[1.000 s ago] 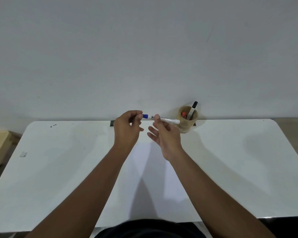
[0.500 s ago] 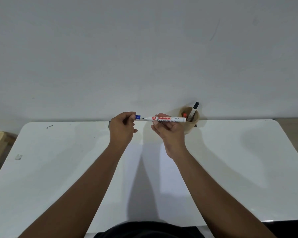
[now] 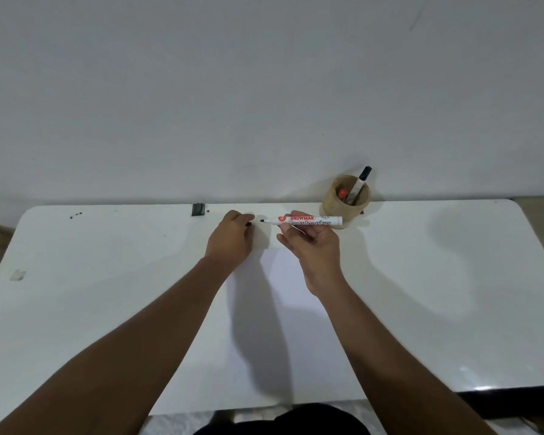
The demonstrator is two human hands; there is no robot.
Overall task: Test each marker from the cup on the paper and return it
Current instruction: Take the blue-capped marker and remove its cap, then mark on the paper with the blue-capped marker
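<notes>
Uncapped since the earlier frame, one marker [image 3: 308,220] lay level in the right hand's [image 3: 316,246] pinched fingers above the paper [image 3: 289,309]; the left hand [image 3: 231,238] was closed, probably round its cap. One cup [image 3: 346,202] held two markers.

A glossy white rectangular worktop with rounded corners [image 3: 421,309] runs along the wall. A white sheet of paper [image 3: 283,324] lies flat at its middle, and a round tan wooden cup [image 3: 346,202] stands at the far edge, right of centre. Also on the far edge sit a small dark square clip [image 3: 198,209], a few black specks [image 3: 75,215] by the left corner, and a pale scrap of tape [image 3: 18,275] near the left side.
</notes>
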